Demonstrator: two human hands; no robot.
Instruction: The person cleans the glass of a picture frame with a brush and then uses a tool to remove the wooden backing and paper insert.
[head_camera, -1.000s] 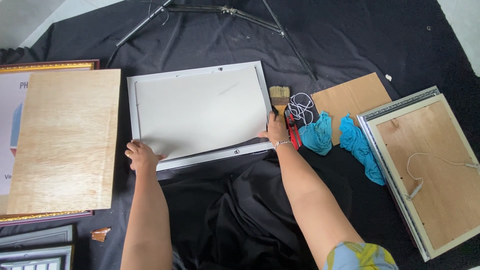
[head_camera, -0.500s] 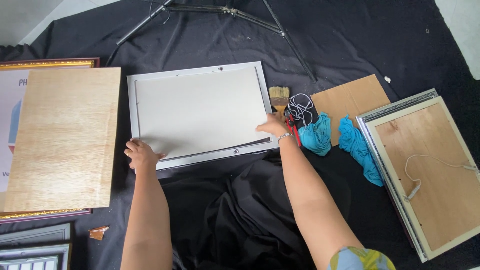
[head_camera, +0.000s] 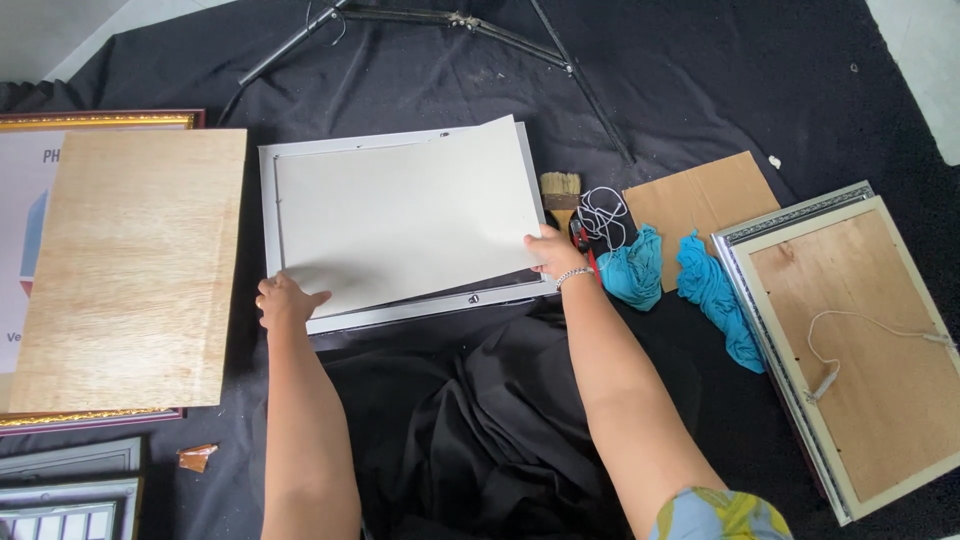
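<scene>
A white backing sheet (head_camera: 405, 225) lies skewed on a white picture frame (head_camera: 410, 312), which rests face down on the black cloth (head_camera: 480, 430) covering the floor. The right hand (head_camera: 553, 252) has pinched the sheet's right edge, thumb and fingers closed on it, and that edge stands raised slightly off the frame. The left hand (head_camera: 283, 300) lies flat, fingers loosely spread, pressing the frame's lower left corner and gripping nothing. In my judgement the sheet is light and thin, stiff enough to hold flat yet liable to crease if bent at one point (a grip on two opposite edges would suit it best); its surface looks smooth and may slide over the frame. Left of the frame lies a plywood board (head_camera: 130, 265) over a gilt frame (head_camera: 95, 120). Right of the frame sit a paintbrush (head_camera: 561, 190), a tangle of white string (head_camera: 602, 212), two teal rags (head_camera: 680, 275), a cardboard piece (head_camera: 700, 195) and a second frame (head_camera: 850, 350), face down with a cord across its back.
</scene>
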